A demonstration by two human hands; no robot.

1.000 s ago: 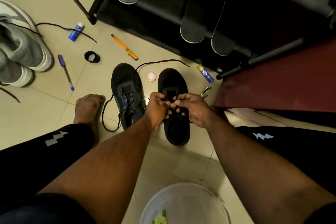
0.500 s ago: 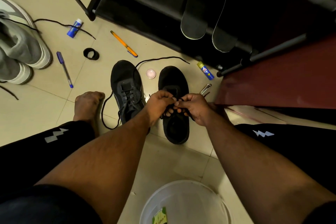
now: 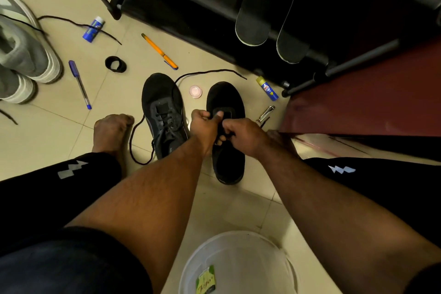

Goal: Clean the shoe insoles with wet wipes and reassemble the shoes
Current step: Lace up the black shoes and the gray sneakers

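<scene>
Quick update on the right black shoe [image 3: 229,164], a bit toward 1 o'clock from frame centre, just beside its laced twin, the left black shoe [image 3: 162,112].

Versus a second ago:
- Left hand [image 3: 205,126]: further up toward the toe end (12 o'clock), bunched into a fist with the thumb up, pinching a dark bit of that shoe at the tongue.
- Right hand [image 3: 243,137]: roughly the same spot at mid-shoe, fingers curled tight round the same dark bit.
- Used to be fingertip to fingertip, now drawn slightly apart. Could be tugging a lace taut or straightening the tongue (honestly can't tell which, dark on dark).
- No shift in the shoe itself.

Looks like the reassembly stage on this shoe, not wiping. Probably not done with lacing either, given the loose lace [image 3: 210,72] on the tiles at 12 o'clock of the pair.

Also worth noting the insoles [image 3: 253,26] propped against the black rack [image 3: 358,62] at 12 to 1 o'clock, well apart from both hands. So no way to say whether this shoe has its insole back in.

White tub [image 3: 262,246] down at 6 o'clock with a green packet [image 3: 206,279] inside, nowhere near either hand.
</scene>
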